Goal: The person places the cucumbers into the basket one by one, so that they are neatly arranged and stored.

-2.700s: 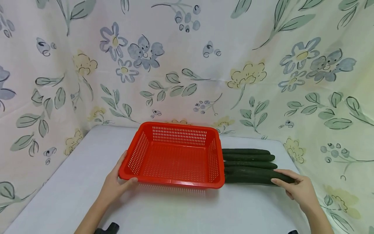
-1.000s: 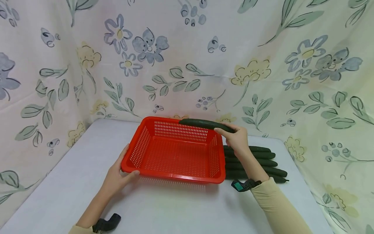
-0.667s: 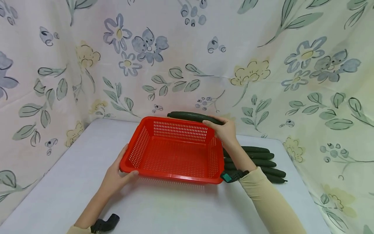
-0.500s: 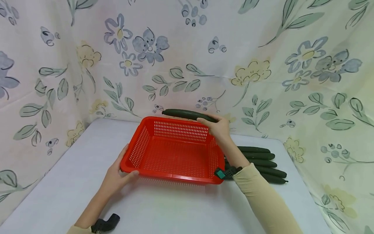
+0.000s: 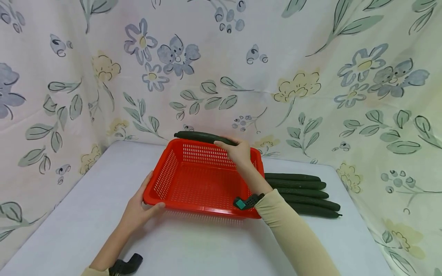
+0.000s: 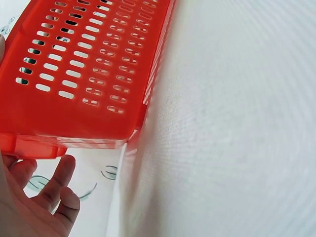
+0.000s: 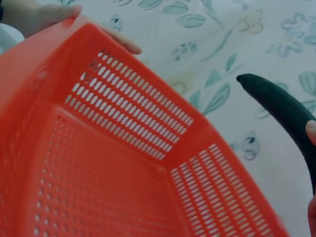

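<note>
A red plastic basket [image 5: 203, 209] with slotted walls stands mid-table, its inside bare. At its front left corner my left hand [image 5: 138, 211] holds the rim, thumb at the front edge and fingers along the left side. The left wrist view shows some fingers of that hand [image 6: 47, 202] curled by the rim's underside. My right hand [image 5: 238, 151] grips one end of a dark green cucumber [image 5: 198, 136], held level over the basket's back rim and pointing left. In the right wrist view the cucumber's free end [image 7: 269, 94] is beyond the basket wall [image 7: 126, 98].
Several more cucumbers [image 5: 310, 201] lie side by side on the white table [image 5: 207, 249], right of the basket, their left ends partly hidden by the basket and right arm. A floral curtain [image 5: 221, 69] hangs close behind the table. Each wrist wears a black strap device [image 5: 126, 264].
My right hand has picked up a cucumber from the row at the right and carried it left over the basket's back rim. My left hand keeps its hold on the basket's corner.
</note>
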Tool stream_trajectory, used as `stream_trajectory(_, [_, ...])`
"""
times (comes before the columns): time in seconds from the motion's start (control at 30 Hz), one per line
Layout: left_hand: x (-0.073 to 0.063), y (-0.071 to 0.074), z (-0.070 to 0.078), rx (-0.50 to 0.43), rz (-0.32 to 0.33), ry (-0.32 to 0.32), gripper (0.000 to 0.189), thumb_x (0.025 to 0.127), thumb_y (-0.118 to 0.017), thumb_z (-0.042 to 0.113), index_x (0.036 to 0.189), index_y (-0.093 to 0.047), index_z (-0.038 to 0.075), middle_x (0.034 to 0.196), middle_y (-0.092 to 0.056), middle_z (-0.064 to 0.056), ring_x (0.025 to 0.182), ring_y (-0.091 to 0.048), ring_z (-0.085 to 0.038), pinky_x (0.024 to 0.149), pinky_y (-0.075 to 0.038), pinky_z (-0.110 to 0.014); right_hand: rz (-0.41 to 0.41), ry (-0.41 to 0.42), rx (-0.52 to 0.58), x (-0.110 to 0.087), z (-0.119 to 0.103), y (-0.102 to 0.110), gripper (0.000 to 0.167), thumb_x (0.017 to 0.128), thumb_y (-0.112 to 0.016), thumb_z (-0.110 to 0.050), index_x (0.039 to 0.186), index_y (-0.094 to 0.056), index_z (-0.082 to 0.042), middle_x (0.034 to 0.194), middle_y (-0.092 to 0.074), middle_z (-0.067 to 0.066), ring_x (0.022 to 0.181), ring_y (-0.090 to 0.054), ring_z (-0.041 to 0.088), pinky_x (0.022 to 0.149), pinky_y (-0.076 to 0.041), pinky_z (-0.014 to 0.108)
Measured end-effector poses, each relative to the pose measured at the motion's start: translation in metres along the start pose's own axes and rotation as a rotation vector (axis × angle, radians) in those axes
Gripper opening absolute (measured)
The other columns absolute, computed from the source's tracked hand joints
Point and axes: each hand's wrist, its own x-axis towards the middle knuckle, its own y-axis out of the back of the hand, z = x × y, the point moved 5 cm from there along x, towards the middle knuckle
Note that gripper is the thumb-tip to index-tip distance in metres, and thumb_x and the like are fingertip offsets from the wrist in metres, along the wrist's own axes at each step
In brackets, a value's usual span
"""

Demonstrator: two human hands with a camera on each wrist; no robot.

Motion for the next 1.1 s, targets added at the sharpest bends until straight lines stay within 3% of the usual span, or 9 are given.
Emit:
stream_trajectory(0.2, [0.001, -0.001, 0.001, -0.012, 0.001, 0.002, 0.107, 0.088, -0.084, 0.029, 0.172, -0.018, 0.025, 0.167, -0.04, -0.019, 0.137, -0.053, -0.04, 0.09, -0.059, -0.042, -0.009, -0.056, -0.032, 0.001, 0.015, -0.007, 0.033, 0.085, -0.092, -0.028, 0.116, -0.084, -0.021, 0.098, -0.07, -0.001, 0.056, -0.045, 0.013, 0.054, -0.038, 0.026])
stream_trajectory(0.4, [0.001, -0.001, 0.0, -0.016, 0.001, -0.006, 0.107, 0.088, -0.084, 0.027, 0.172, -0.018, 0.026, 0.166, -0.042, -0.018, 0.133, -0.056, -0.035, 0.087, -0.054, -0.025, -0.012, -0.138, -0.026, 0.0, 0.033, -0.012, 0.031, 0.084, -0.093, -0.028, 0.113, -0.085, -0.022, 0.085, -0.063, 0.0, 0.051, -0.043, 0.014, 0.054, -0.037, 0.029])
stream_trajectory(0.53, [0.0, -0.001, -0.001, -0.012, 0.0, -0.012, 0.107, 0.088, -0.084, 0.026, 0.172, -0.018, 0.025, 0.166, -0.043, -0.018, 0.133, -0.056, -0.034, 0.087, -0.053, -0.023, -0.034, -0.195, -0.046, -0.001, 0.047, -0.017, 0.032, 0.085, -0.091, -0.029, 0.115, -0.084, -0.021, 0.091, -0.065, 0.001, 0.054, -0.046, 0.016, 0.058, -0.039, 0.03])
stream_trajectory(0.7, [0.0, -0.001, -0.001, -0.012, -0.003, -0.01, 0.106, 0.089, -0.083, 0.029, 0.172, -0.018, 0.024, 0.166, -0.042, -0.019, 0.135, -0.055, -0.038, 0.089, -0.06, -0.039, -0.017, -0.248, -0.088, 0.0, 0.06, -0.019, 0.041, 0.084, -0.092, -0.028, 0.122, -0.082, -0.016, 0.089, -0.067, 0.001, 0.055, -0.048, 0.017, 0.059, -0.038, 0.03])
stream_trajectory(0.83, [0.001, -0.002, 0.0, -0.01, -0.002, -0.007, 0.107, 0.089, -0.084, 0.029, 0.172, -0.017, 0.025, 0.166, -0.041, -0.02, 0.135, -0.055, -0.04, 0.09, -0.06, -0.053, 0.046, -0.301, -0.091, 0.003, 0.069, -0.017, 0.038, 0.082, -0.094, -0.023, 0.117, -0.083, -0.011, 0.081, -0.066, 0.001, 0.056, -0.051, 0.016, 0.059, -0.039, 0.029])
stream_trajectory(0.97, [0.0, -0.001, -0.001, 0.001, -0.001, -0.006, 0.107, 0.088, -0.084, 0.029, 0.172, -0.017, 0.026, 0.167, -0.041, -0.018, 0.135, -0.055, -0.037, 0.091, -0.058, -0.04, 0.076, -0.341, -0.113, 0.008, 0.079, -0.018, 0.036, 0.083, -0.093, -0.021, 0.116, -0.083, -0.011, 0.08, -0.066, -0.002, 0.058, -0.052, 0.016, 0.057, -0.04, 0.026])
stream_trajectory(1.1, [-0.001, -0.002, -0.001, 0.0, 0.002, -0.012, 0.107, 0.088, -0.085, 0.028, 0.172, -0.018, 0.026, 0.167, -0.042, -0.017, 0.135, -0.055, -0.035, 0.089, -0.054, -0.028, 0.06, -0.362, -0.175, 0.012, 0.09, -0.02, 0.037, 0.082, -0.094, -0.021, 0.116, -0.084, -0.012, 0.069, -0.06, -0.003, 0.058, -0.05, 0.016, 0.055, -0.037, 0.027])
